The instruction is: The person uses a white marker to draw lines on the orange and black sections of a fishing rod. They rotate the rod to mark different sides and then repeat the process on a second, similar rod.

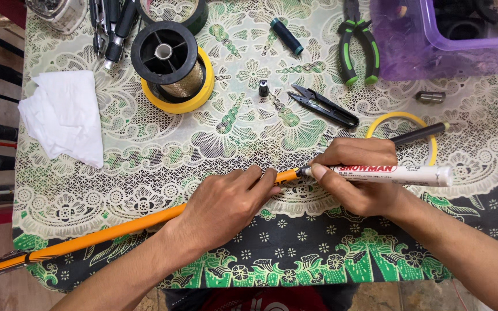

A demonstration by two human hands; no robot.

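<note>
A long orange rod (110, 231) lies across the table from the lower left edge toward the middle. My left hand (226, 204) presses down on it and grips it near its upper end. My right hand (355, 173) holds a white marker pen (399, 174) with its tip touching the rod's orange end (288, 175), right beside my left fingertips. A thin dark rod section (419, 134) runs on from under my right hand toward the upper right.
On the patterned tablecloth (145, 173) lie a black spool of gold thread on a yellow ring (171, 66), white tissue (64, 115), black thread snips (324, 105), green-handled pliers (357, 49), a yellow tape ring (404, 121), a dark green thread bobbin (286, 35) and a purple plastic box (445, 40).
</note>
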